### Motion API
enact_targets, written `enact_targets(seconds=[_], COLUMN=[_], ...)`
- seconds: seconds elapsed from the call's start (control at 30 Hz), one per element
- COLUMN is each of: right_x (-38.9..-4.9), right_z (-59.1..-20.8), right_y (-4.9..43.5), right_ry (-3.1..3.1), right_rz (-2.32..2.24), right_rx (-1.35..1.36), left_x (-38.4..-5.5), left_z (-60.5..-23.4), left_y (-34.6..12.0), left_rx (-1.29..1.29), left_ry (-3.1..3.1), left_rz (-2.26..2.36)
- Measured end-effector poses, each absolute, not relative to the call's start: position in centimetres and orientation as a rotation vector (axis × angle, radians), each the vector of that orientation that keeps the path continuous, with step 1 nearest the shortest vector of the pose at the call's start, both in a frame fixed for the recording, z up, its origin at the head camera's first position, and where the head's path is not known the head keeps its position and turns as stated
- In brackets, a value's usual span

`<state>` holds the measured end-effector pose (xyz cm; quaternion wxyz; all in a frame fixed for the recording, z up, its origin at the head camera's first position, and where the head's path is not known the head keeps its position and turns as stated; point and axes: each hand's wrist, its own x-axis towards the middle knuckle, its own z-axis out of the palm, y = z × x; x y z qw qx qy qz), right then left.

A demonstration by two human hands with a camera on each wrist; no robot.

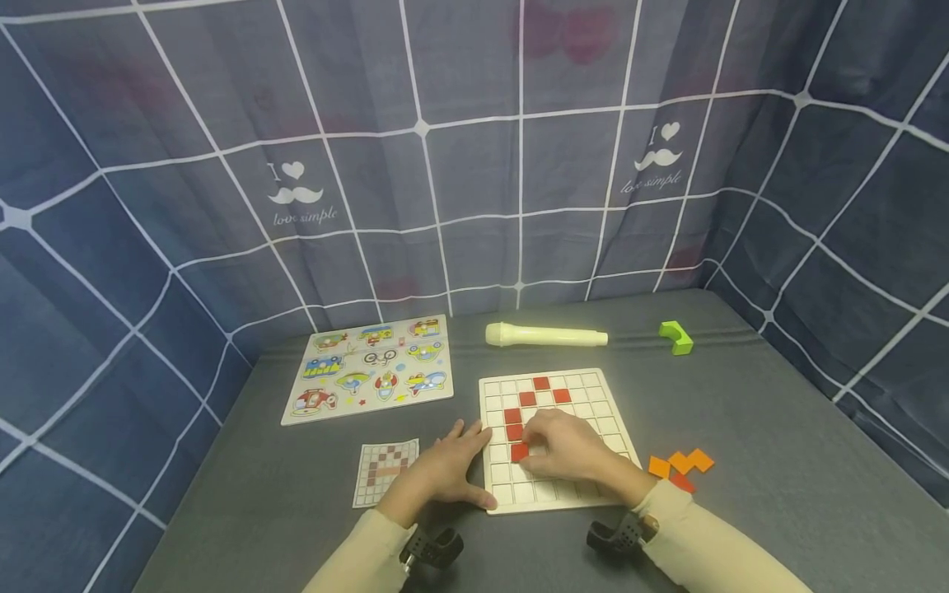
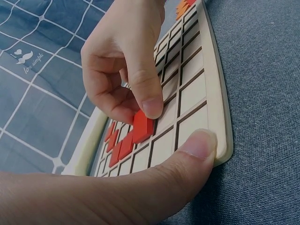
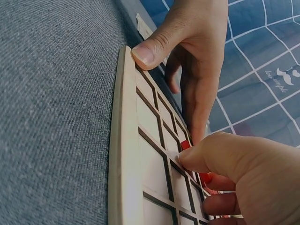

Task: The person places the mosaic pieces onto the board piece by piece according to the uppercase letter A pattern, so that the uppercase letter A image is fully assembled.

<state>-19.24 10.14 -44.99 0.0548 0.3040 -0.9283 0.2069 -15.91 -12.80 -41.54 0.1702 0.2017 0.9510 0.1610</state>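
Note:
A cream wooden grid board (image 1: 523, 492) lies on the table with several red square tiles (image 1: 514, 416) in its cells. My right hand (image 1: 567, 446) pinches a red tile (image 2: 141, 127) between thumb and fingers at a cell in the lower left part of the grid. Along the board's left edge, my left hand (image 1: 448, 468) rests with fingers extended, its thumb (image 2: 197, 146) pressing the near left corner. Beside that hand lies a pattern card (image 1: 368, 476) printed with a grid of coloured squares, partly covered by the wrist.
Several orange tiles (image 1: 680, 462) and a red piece (image 1: 683, 483) lie right of the board by my right forearm. Behind are a vehicle puzzle board (image 1: 371, 366), a pale yellow toy microphone (image 1: 549, 335) and a green curved block (image 1: 678, 337). A checked curtain (image 1: 474, 181) surrounds the table.

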Motion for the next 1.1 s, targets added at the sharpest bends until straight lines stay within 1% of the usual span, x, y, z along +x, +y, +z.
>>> enact_targets(seconds=[0.17,0.47,1.1], right_x=[-19.24,-19.2,-19.16], right_z=[-44.98,-45.02,-44.96], right_y=[9.99,9.93,9.89], right_ry=[-2.842,-2.82,-2.826], right_rz=[0.632,0.632,0.642], right_rx=[0.888,0.917,0.894], left_x=[-15.9,-15.94,-15.84], left_z=[-41.58,-41.58,-41.47], left_y=[-12.79,-12.78,-12.8], left_rx=[0.571,0.572,0.579], left_ry=[2.707,2.706,2.702], left_rz=[0.455,0.448,0.462])
